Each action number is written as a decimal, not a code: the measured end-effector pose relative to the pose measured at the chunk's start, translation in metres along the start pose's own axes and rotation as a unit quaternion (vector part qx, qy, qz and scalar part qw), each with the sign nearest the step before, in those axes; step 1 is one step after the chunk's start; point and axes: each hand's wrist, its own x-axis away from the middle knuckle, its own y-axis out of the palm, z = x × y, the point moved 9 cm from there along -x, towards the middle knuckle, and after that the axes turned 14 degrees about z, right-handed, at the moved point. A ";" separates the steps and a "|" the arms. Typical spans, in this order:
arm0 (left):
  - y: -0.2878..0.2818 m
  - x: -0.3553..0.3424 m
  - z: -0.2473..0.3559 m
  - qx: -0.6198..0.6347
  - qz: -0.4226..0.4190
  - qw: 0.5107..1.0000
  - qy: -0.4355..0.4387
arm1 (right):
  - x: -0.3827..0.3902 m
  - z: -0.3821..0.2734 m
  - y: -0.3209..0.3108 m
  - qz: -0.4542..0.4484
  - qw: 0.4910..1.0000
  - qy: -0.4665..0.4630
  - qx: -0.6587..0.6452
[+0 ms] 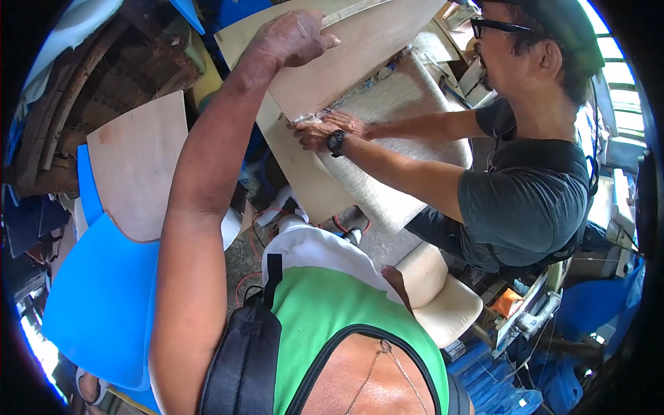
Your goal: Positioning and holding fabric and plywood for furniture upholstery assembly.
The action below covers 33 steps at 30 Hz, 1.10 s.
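Observation:
My left hand reaches to the far edge of a large pale plywood panel and closes over it, the thumb side toward the right. Part of that grip is hidden. My right hand is out of the picture. Along the panel's near edge, a person opposite presses both hands on a sheet of beige woven fabric. The fabric hangs down toward the person's lap. Beneath the panel lies another pale board.
At the left a blue curved chair shell stands beside a bare plywood shell. A cream seat sits lower right, near a cluttered bench with an orange packet. Orange cords run over the floor.

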 end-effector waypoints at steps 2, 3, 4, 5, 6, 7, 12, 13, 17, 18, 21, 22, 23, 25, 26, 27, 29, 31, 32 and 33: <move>0.000 0.001 0.000 0.000 -0.003 1.000 -0.006 | -0.010 -0.009 -0.010 0.015 0.998 -0.026 0.060; -0.001 0.002 0.000 0.005 0.002 1.000 -0.008 | -0.018 -0.023 -0.030 0.097 0.992 -0.071 0.028; 0.001 0.003 -0.001 -0.002 -0.007 1.000 -0.016 | -0.025 -0.031 -0.032 0.096 0.992 -0.081 0.005; 0.000 0.003 -0.001 -0.010 -0.001 1.000 -0.017 | -0.032 -0.012 -0.028 0.058 0.994 0.071 -0.066; -0.002 0.003 -0.001 -0.018 0.005 1.000 -0.017 | -0.029 0.003 -0.021 0.019 0.965 0.222 -0.135; -0.002 0.003 -0.001 -0.018 0.005 1.000 -0.018 | -0.034 0.005 -0.019 0.007 0.949 0.279 -0.146; -0.001 0.005 -0.002 -0.034 -0.023 0.998 -0.037 | -0.039 -0.006 -0.025 0.022 0.920 0.338 -0.199; -0.001 0.005 -0.001 -0.035 -0.028 0.998 -0.037 | -0.034 -0.002 -0.021 0.032 0.901 0.371 -0.223; -0.003 0.006 -0.001 -0.028 -0.032 0.998 -0.045 | -0.041 -0.006 -0.011 0.051 0.960 0.228 -0.151; -0.004 0.006 0.000 -0.027 -0.029 0.998 -0.039 | -0.038 0.001 -0.004 0.040 0.959 0.238 -0.146; -0.005 0.008 0.000 -0.023 -0.025 0.999 -0.037 | -0.043 -0.002 0.001 0.051 0.992 0.100 -0.062; -0.005 0.009 0.000 -0.025 -0.025 0.999 -0.037 | -0.044 -0.015 0.002 0.051 0.997 -0.022 0.048; -0.006 0.009 -0.001 -0.023 -0.021 0.999 -0.042 | -0.044 -0.018 0.000 0.074 0.996 -0.048 0.020; -0.006 0.010 -0.001 -0.021 -0.018 0.999 -0.043 | -0.041 0.003 0.013 0.011 0.996 0.074 -0.043; -0.008 0.010 0.000 -0.014 -0.011 0.999 -0.040 | -0.042 0.003 0.014 0.015 0.996 0.075 -0.043; -0.009 0.009 0.000 -0.008 -0.005 0.999 -0.039 | -0.044 0.007 0.012 0.040 0.987 0.124 -0.097; -0.008 0.008 0.002 -0.008 -0.009 0.999 -0.034 | -0.048 0.008 0.007 0.071 0.971 0.170 -0.150; -0.008 0.007 0.003 -0.009 -0.015 0.999 -0.032 | -0.049 0.013 0.012 0.007 0.958 0.250 -0.142; -0.009 0.007 0.002 -0.012 -0.014 0.999 -0.039 | -0.055 0.002 0.008 0.009 0.967 0.207 -0.150; -0.010 0.008 0.002 -0.014 -0.009 0.999 -0.044 | -0.057 0.001 0.002 0.024 0.960 0.229 -0.161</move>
